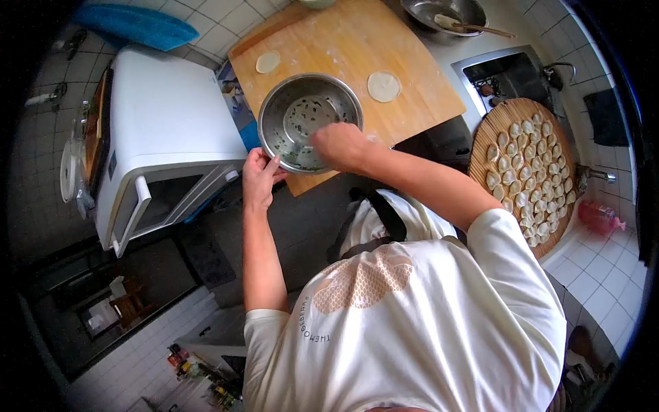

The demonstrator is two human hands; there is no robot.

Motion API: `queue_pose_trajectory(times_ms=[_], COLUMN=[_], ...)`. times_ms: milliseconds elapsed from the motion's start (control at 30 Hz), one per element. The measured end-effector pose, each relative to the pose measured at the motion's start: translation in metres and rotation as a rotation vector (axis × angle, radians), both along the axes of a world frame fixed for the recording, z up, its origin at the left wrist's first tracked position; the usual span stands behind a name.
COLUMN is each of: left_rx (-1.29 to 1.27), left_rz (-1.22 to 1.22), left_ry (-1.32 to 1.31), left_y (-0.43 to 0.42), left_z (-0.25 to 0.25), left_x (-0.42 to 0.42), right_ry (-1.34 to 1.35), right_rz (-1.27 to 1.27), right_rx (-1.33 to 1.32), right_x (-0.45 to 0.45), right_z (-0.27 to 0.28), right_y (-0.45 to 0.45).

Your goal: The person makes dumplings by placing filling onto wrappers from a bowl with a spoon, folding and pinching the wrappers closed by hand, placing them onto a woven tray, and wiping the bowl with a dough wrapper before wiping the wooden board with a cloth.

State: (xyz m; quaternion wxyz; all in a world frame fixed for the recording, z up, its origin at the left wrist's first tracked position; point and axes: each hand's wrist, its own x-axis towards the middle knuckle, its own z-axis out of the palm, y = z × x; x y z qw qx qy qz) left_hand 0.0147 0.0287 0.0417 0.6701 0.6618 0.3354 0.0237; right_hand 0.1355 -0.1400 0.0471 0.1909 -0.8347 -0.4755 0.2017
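Note:
A steel mixing bowl (270, 117) sits near the edge of the wooden board, with bits of green filling stuck to its inside. My left hand (259, 177) grips the bowl's near-left rim, thumb on top. Over the bowl's near-right side, my right hand (340, 146) is closed, its fingertips down inside and slightly blurred. Whatever it may hold is hidden by the hand. Two round dough wrappers lie flat on the board: one wrapper (383, 87) right of the bowl, another wrapper (268, 62) behind it on the left.
The wooden board (425, 82) is dusted with flour. At right, a round slatted tray (482, 147) carries many shaped dumplings beside the sink (504, 69). A metal bowl (429, 17) with a wooden-handled utensil stands at the back. A white appliance (168, 110) stands left.

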Motion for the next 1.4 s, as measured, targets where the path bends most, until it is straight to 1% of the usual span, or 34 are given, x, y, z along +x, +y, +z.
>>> queue_pose_trajectory(times_ms=[33, 100, 133, 200, 233, 267, 333, 367, 400, 467, 500, 533, 600, 667, 733, 867, 933, 1000, 1033, 1100, 1133, 1200, 1233, 1267, 1333, 1367, 1400], left_rx=[-0.011, -0.026, -0.043, -0.058, -0.039, -0.018, -0.007, 0.000, -0.001, -0.020, -0.018, -0.016, -0.011, -0.003, -0.019, -0.035, -0.026, -0.015, -0.016, -0.004, -0.002, 0.000, -0.002, 0.005, 0.010, 0.004, -0.002], left_rz=[0.004, 0.013, 0.010, 0.007, 0.005, 0.004, 0.019, 0.032, 0.040, 0.073, 0.075, 0.096, 0.122, 0.125, 0.155, 0.172, 0.171, 0.160, 0.164, 0.190, 0.192, 0.214, 0.220, 0.218, 0.225, 0.237, 0.249], left_ry=[-0.007, -0.006, -0.035, -0.062, -0.084, -0.107, -0.118, -0.130, -0.128, -0.191, -0.189, -0.217, -0.247, -0.264, -0.271, -0.341, -0.347, -0.344, -0.341, -0.386, -0.388, -0.397, -0.394, -0.388, -0.379, -0.380, -0.382], left_y=[-0.001, -0.002, -0.002, -0.003, -0.006, -0.006, -0.003, -0.002, -0.004, -0.012, -0.015, -0.017, -0.017, -0.015, -0.020, -0.022, -0.021, -0.020, -0.021, -0.023, -0.023, -0.023, -0.024, -0.024, -0.024, -0.025, -0.025], left_z=[0.000, -0.004, -0.005, -0.007, -0.007, -0.007, -0.012, -0.015, -0.014, -0.012, -0.011, -0.010, -0.008, -0.010, -0.008, -0.009, -0.008, -0.008, -0.010, -0.013, -0.013, -0.014, -0.014, -0.013, -0.014, -0.014, -0.015], left_x=[-0.001, -0.006, -0.007, -0.010, -0.011, -0.012, -0.017, -0.020, -0.021, -0.021, -0.021, -0.021, -0.021, -0.024, -0.022, -0.022, -0.021, -0.023, -0.024, -0.021, -0.021, -0.022, -0.023, -0.021, -0.021, -0.020, -0.018], right_ry=[0.002, 0.103, 0.109, 0.216, 0.242, 0.244, 0.226, 0.295, 0.298, 0.341, 0.369, 0.368, 0.382, 0.338, 0.284, 0.329, 0.246, 0.237, 0.240, 0.238, 0.236, 0.159, 0.163, 0.163, 0.174, 0.135, 0.133], right_rz=[0.004, -0.254, -0.253, -0.318, -0.296, -0.294, -0.077, -0.142, -0.135, -0.267, -0.244, -0.242, -0.196, -0.178, -0.225, -0.161, -0.180, -0.214, -0.211, -0.048, -0.045, -0.088, -0.084, -0.078, -0.012, 0.060, 0.061], right_rx=[-0.001, 0.215, 0.212, 0.595, 0.450, 0.453, 0.100, 0.244, 0.241, 0.485, 0.552, 0.556, 0.334, 0.349, 0.524, 0.435, 0.357, 0.460, 0.457, 0.532, 0.533, 0.316, 0.278, 0.276, 0.372, 0.371, 0.369], right_x=[0.001, 0.000, -0.003, -0.008, -0.015, -0.018, -0.021, -0.021, -0.021, -0.023, -0.026, -0.026, -0.026, -0.025, -0.031, -0.040, -0.026, -0.024, -0.027, -0.034, -0.031, -0.017, -0.005, -0.002, -0.003, -0.007, -0.005], right_z=[-0.003, -0.013, -0.020, -0.024, -0.018, -0.022, -0.030, -0.029, -0.022, -0.010, -0.006, -0.006, -0.009, -0.015, -0.004, -0.014, -0.024, -0.022, -0.013, 0.002, -0.006, -0.035, -0.032, -0.024, -0.010, -0.008, -0.011], right_y=[-0.002, -0.003, 0.001, 0.013, 0.012, 0.009, -0.006, -0.016, -0.015, -0.010, -0.006, -0.007, -0.017, -0.024, -0.026, -0.023, -0.031, -0.032, -0.033, -0.034, -0.035, -0.043, -0.047, -0.049, -0.054, -0.056, -0.056])
